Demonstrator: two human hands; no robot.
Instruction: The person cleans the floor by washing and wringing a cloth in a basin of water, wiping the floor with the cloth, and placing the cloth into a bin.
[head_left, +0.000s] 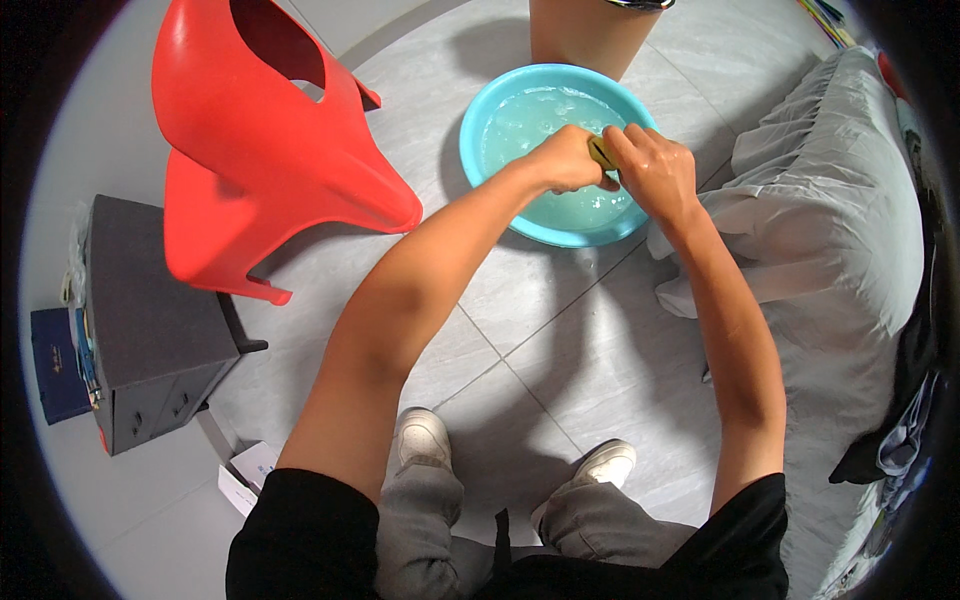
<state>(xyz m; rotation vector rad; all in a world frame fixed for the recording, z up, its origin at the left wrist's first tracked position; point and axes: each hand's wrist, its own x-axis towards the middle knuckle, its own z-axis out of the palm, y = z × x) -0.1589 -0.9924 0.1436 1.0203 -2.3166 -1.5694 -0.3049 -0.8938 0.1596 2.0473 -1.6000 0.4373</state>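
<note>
A turquoise plastic basin (471, 142) of cloudy, bubbly water stands on the floor at the top centre. Above its right half, my left hand (574, 159) and my right hand (654, 169) are closed around a small yellowish-green wet thing (602, 152), perhaps a cloth or sponge. Only a short piece of it shows between my two fists, so its full shape is hidden.
A red plastic chair (300, 165) stands left of the basin, with a dark grey cabinet (161, 300) beyond. A tan bin (585, 37) stands right behind the basin. White draped fabric (832, 225) hangs at the right. An open white box (251, 472) lies lower left.
</note>
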